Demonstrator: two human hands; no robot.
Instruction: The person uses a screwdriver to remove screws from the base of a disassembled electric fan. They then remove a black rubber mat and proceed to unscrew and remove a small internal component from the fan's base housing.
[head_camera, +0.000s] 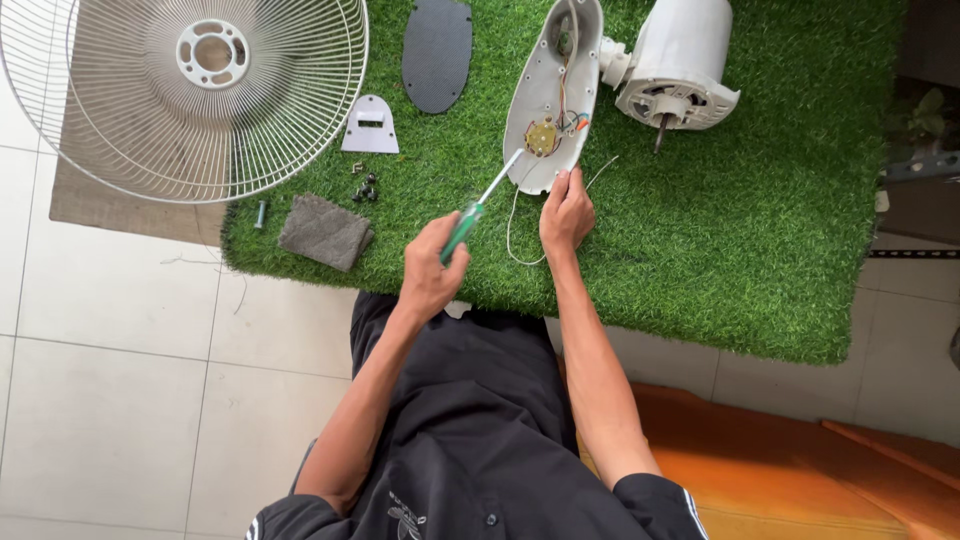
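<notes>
Opened fan housing (548, 95) lying on green turf (720, 230)

Left hand (432, 270) is gripping a green-handled screwdriver (478, 208) aimed at the brass part (542, 137) and wires (574, 118) inside; right hand (566, 212) is pinching the housing's edge.

Left arm: bare forearm rising from a short black sleeve at the near edge, angled far and slightly right, elbow bent. Left hand (432, 268): closed in a fist, knuckles up, thumb side toward the far right, wrist straight.

Right arm: bare forearm from a black sleeve at the near right, running far and slightly left, nearly straight. Right hand (566, 212): palm down, fingers (572, 181) curled and pointing far, thumb tucked at the left side. The two hands lie near each other, apart.
</notes>
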